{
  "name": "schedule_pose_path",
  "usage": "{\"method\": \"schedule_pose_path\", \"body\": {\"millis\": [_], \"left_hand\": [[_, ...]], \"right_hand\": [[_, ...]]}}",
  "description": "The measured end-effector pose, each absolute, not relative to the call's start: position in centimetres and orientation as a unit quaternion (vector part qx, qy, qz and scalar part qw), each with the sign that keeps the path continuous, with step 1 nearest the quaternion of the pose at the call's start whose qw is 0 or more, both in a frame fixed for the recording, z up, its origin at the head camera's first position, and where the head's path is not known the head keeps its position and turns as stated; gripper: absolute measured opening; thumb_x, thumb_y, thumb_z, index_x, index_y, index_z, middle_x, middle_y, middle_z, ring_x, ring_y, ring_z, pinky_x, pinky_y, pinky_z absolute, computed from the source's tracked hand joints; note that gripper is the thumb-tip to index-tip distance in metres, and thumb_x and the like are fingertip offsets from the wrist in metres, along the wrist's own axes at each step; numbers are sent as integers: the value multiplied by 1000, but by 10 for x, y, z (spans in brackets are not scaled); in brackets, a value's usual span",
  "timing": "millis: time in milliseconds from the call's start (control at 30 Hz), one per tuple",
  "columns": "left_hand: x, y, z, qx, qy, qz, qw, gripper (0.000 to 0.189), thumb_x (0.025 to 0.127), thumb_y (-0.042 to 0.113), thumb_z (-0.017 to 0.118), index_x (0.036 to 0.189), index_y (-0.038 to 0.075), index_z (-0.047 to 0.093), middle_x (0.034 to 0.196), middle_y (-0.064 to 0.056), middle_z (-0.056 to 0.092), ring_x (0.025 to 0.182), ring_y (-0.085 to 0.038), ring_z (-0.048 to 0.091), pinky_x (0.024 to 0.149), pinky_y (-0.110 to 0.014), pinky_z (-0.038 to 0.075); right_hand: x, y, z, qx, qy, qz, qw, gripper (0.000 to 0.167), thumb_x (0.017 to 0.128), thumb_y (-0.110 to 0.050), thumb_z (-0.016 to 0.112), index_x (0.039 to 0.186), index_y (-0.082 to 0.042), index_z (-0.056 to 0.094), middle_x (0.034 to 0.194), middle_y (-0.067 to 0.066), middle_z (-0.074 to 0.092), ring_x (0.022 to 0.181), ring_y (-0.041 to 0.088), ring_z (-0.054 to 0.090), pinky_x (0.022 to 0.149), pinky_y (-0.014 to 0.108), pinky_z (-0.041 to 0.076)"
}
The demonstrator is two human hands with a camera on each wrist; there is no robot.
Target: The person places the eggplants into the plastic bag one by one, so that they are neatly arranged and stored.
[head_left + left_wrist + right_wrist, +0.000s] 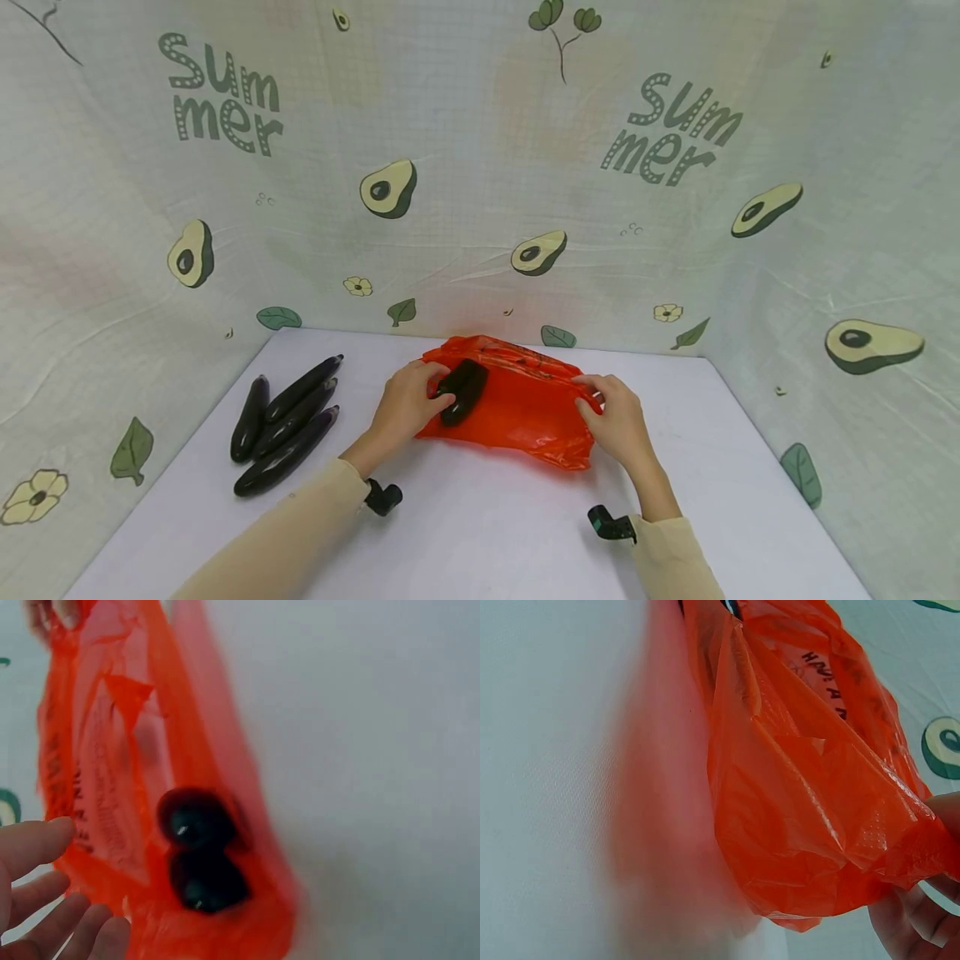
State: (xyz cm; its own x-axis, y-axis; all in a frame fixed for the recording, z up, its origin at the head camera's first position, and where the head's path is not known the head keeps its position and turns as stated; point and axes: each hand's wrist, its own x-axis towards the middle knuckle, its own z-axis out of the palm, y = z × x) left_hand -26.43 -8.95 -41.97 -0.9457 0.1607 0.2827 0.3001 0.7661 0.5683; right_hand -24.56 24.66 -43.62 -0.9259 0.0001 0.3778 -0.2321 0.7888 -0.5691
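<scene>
A red plastic bag (525, 408) with black print spreads over the table between the two hands. Two dark eggplants (463, 392) lie at its left end, and their glossy rounded ends (199, 817) show against the red film in the left wrist view. My left hand (411, 398) is beside these ends, fingers spread and fingertips right at the bag's edge; in the left wrist view no eggplant is between them. At the bag's other end, my right hand (617, 417) pinches a corner between thumb and fingers, pulling the film (810, 817) into creases.
Several more eggplants (288, 454) lie grouped on the left of the white table (480, 517). A cloth (465, 167) printed with avocados and leaves hangs behind and at both sides of the table. A small black camera sits at each wrist.
</scene>
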Motion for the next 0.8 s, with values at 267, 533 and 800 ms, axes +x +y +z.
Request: {"method": "schedule_pose_path", "body": {"millis": [267,533,800], "left_hand": [[-272,-144,-397,-115,-945,-287,107,47,93,22,84,136,9,70,120,-15,71,102,-31,69,83,-43,63],[-279,-201,-388,-91,-956,-259,101,48,95,23,82,138,5,67,122,-20,69,106,-38,68,86,-51,62],[-280,-257,-391,-99,-959,-250,92,53,95,22,81,141,3,63,129,-25,66,111,-42,66,90,-59,57]], "right_hand": [[-245,246,-436,62,-928,320,179,32,97,-5,75,130,-7,73,110,14,68,96,28,62,81,42,63],[-246,249,-438,67,-926,326,179,32,97,-6,75,129,-8,73,110,14,68,97,29,63,82,44,63],[-247,253,-438,82,-924,325,186,31,98,-9,75,129,-10,73,109,11,69,97,26,63,80,37,61]]}}
